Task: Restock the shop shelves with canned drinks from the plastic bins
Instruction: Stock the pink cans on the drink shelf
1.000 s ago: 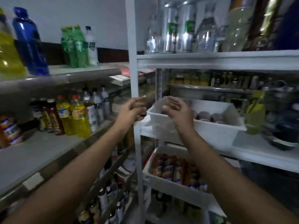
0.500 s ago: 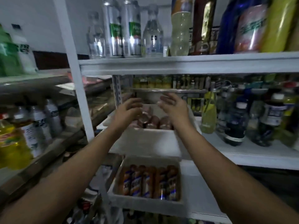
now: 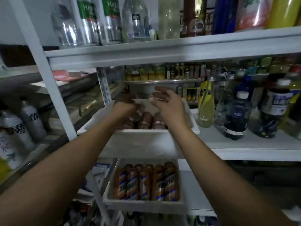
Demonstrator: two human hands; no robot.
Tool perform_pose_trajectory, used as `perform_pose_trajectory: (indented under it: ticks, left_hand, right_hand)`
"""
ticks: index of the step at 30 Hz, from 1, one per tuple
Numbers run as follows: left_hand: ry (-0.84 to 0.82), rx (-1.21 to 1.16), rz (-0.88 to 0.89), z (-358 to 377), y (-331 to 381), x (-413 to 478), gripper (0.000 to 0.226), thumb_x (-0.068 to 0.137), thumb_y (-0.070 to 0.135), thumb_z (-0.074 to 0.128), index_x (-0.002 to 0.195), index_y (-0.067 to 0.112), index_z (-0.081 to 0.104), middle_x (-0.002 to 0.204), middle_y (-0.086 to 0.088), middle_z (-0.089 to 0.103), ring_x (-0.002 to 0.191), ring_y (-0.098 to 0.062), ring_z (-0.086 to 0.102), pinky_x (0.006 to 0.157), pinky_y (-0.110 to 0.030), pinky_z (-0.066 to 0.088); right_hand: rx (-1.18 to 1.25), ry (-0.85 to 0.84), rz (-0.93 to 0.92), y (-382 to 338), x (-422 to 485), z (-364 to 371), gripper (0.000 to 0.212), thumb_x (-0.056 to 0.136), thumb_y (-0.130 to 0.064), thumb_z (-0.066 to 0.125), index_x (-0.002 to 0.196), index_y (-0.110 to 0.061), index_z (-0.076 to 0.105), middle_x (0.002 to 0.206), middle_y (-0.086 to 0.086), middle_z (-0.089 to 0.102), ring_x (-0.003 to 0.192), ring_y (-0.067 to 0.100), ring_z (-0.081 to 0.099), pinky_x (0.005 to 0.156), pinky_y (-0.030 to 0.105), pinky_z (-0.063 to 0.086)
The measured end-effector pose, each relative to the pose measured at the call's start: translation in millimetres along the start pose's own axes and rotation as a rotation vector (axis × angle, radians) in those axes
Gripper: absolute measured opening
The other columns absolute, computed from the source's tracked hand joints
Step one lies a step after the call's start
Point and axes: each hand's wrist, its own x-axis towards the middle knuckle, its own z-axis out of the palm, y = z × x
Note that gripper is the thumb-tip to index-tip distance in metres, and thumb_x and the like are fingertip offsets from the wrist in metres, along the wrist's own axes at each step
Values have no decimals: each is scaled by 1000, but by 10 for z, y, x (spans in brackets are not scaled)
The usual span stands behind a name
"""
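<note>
A white plastic bin (image 3: 156, 131) sits on the middle shelf and holds several brown cans (image 3: 145, 121) lying on their sides. Both my hands reach over it. My left hand (image 3: 126, 103) is blurred, its fingers curled downward just above the cans at the bin's left; whether it grips one does not show. My right hand (image 3: 165, 101) hovers over the bin's right half with fingers spread and relaxed, holding nothing. On the shelf below, a second white bin (image 3: 143, 205) holds a row of orange and blue cans (image 3: 146, 181).
Bottles (image 3: 236, 115) stand close to the right of the upper bin. Tall cans and bottles (image 3: 112, 22) line the top shelf. A white upright post (image 3: 48, 82) stands to the left, with more bottles (image 3: 21, 124) on the neighbouring shelf.
The view has swung right and closer to the rack. Both hands have moved from the bin's front corner to above the cans, and my right hand's fingers have spread.
</note>
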Motion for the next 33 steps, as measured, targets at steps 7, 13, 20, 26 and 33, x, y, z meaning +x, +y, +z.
perform_pose_trajectory:
  ticks: [7, 13, 20, 26, 33]
  left_hand:
    - [-172, 334, -94, 19, 12, -73, 41, 76, 55, 64, 95, 18, 65, 98, -11, 70, 86, -27, 66, 76, -36, 55]
    - [-138, 203, -232, 14, 13, -52, 37, 88, 54, 63, 95, 18, 68, 88, -9, 71, 78, -24, 69, 62, -30, 51]
    - [53, -307, -454, -167, -92, 8, 42, 77, 37, 79, 104, 6, 70, 82, -13, 72, 64, -25, 66, 59, -29, 56]
    - [7, -696, -407, -193, 3, -120, 33, 93, 28, 72, 111, 1, 66, 84, -14, 71, 58, -22, 71, 44, -25, 54]
    - [-252, -599, -145, -156, 26, -150, 13, 83, 3, 75, 94, 10, 74, 95, -14, 77, 88, -29, 74, 84, -40, 61]
  right_hand:
    - [28, -28, 5, 27, 15, -16, 38, 54, -49, 76, 90, -40, 67, 95, -10, 76, 102, 11, 70, 100, 47, 53]
    - [57, -28, -14, 22, -21, -28, 43, 57, -50, 76, 98, -39, 69, 98, -9, 76, 102, 9, 70, 99, 46, 54]
    - [113, -31, 24, 62, -22, -28, 31, 70, -30, 78, 100, -32, 71, 94, -12, 76, 98, 6, 70, 97, 43, 55]
    - [123, -50, 232, 145, 52, 4, 21, 71, -29, 80, 91, -24, 78, 91, -5, 78, 95, 19, 72, 91, 44, 58]
    - [265, -191, 407, 142, 66, -12, 21, 90, -27, 73, 104, -12, 74, 96, 8, 78, 93, 28, 74, 87, 47, 60]
